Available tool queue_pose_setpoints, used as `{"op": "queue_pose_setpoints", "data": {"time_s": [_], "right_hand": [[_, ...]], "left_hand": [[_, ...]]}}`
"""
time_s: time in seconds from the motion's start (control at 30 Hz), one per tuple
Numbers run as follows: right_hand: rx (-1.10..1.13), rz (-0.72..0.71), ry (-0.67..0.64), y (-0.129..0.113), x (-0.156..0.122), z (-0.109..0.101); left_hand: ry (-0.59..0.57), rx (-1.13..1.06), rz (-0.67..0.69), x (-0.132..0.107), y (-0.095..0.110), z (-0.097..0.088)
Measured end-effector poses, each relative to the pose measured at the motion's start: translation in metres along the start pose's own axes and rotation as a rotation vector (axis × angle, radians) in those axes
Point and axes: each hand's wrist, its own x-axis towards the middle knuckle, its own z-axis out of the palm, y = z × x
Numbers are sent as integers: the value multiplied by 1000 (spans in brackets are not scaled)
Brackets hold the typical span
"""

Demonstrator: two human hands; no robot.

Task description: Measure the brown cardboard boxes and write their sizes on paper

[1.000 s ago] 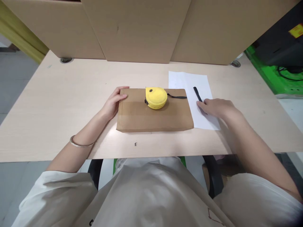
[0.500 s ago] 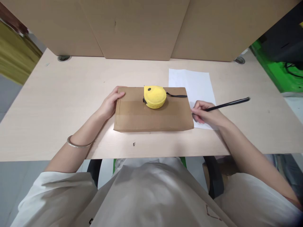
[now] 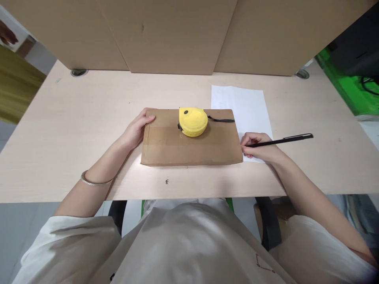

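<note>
A brown cardboard box (image 3: 189,152) lies in front of me on the pale desk, with a yellow tape measure (image 3: 194,122) resting on top. The tape measure's black strap (image 3: 223,120) trails to the box's right edge. My left hand (image 3: 138,128) grips the box's left end, thumb on top and the other fingers hidden behind the side. Pinched in my right hand (image 3: 257,146) is a black pen (image 3: 291,139), its back end pointing right. That hand sits beside the box's right side, over a white sheet of paper (image 3: 242,100) that runs partly under the box. The pen's tip is hidden.
Tall cardboard panels (image 3: 171,37) stand along the desk's back edge. Round cable holes (image 3: 79,73) lie at both back corners. Another person's hand (image 3: 8,34) shows at the far upper left. Chair armrests (image 3: 268,225) flank me below the desk's front edge.
My right hand has moved slightly down and toward me along the box's right side, and the pen has turned a little flatter. My left hand, the box and the tape measure stay in place.
</note>
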Motion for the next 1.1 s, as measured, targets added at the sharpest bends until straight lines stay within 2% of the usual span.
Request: {"op": "queue_pose_setpoints", "data": {"time_s": [0.67, 0.83, 1.1], "right_hand": [[61, -16, 45, -1, -2, 2], [0, 8, 20, -2, -3, 3], [-66, -48, 15, 4, -1, 0]], "left_hand": [[15, -12, -16, -2, 2, 3], [3, -2, -2, -1, 1, 2], [32, -17, -28, -1, 2, 2]]}}
